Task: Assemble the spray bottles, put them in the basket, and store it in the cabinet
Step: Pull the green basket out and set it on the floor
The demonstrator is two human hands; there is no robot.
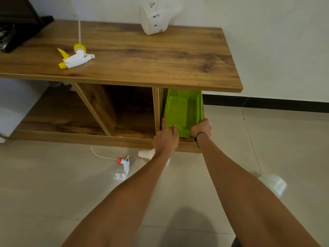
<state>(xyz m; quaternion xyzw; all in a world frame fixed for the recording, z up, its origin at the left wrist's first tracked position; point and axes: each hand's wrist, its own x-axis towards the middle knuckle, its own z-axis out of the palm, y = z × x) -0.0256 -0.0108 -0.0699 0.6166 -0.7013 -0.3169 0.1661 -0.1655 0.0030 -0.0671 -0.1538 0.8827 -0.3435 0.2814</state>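
A pale tiled floor (53,184) is seen beneath and behind the left hand (166,138) and the right hand (201,128). A small clear plastic piece (119,176) lies on it, near and to the left of the left hand. A black skirting strip (267,103) runs along the white wall (276,41), beyond and to the right of the right hand. A dark object (16,24), too cropped to identify, is seen far ahead and to the left of both hands.

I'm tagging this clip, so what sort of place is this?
Probably a room in a home: a low wooden cabinet against a plain white wall, a pale tiled floor, and a green basket in its right-hand compartment.
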